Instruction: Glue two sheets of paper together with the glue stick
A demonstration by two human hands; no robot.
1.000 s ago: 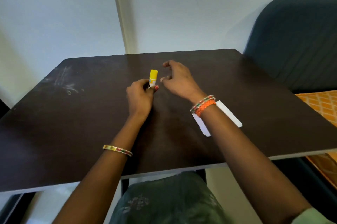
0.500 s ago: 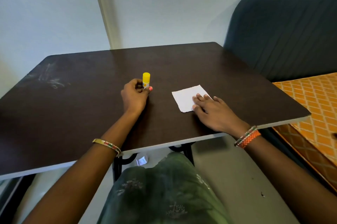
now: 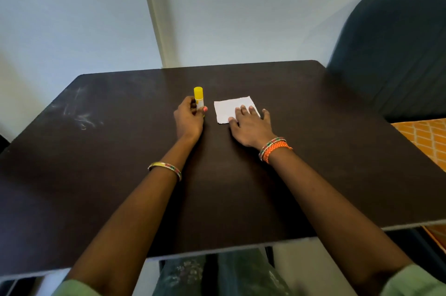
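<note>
My left hand [image 3: 189, 119] has its grip wrapped round the glue stick [image 3: 198, 98], which stands upright on the dark bench [image 3: 120, 151] with its yellow cap still on and poking above my fingers. Just to its right, with a narrow strip of bare bench between, lies the white paper [image 3: 228, 108]. My right hand [image 3: 249, 124] lies flat on the paper's near right corner, fingers straight and spread, holding nothing, only pressing down. Whether that is one sheet or two stacked I cannot tell from here; the edges look like a single outline.

The paper's far and left edges are uncovered (the left edge looks slightly ragged). Both things sit toward the middle of the bench, nearer the far edge than the near one. Wide bare surface runs to the left, where pale scuff marks [image 3: 80, 117] show, and to the right as far as the bench's edge beside the dark padded chair [image 3: 398, 54]. My forearms cross the near half of the bench.
</note>
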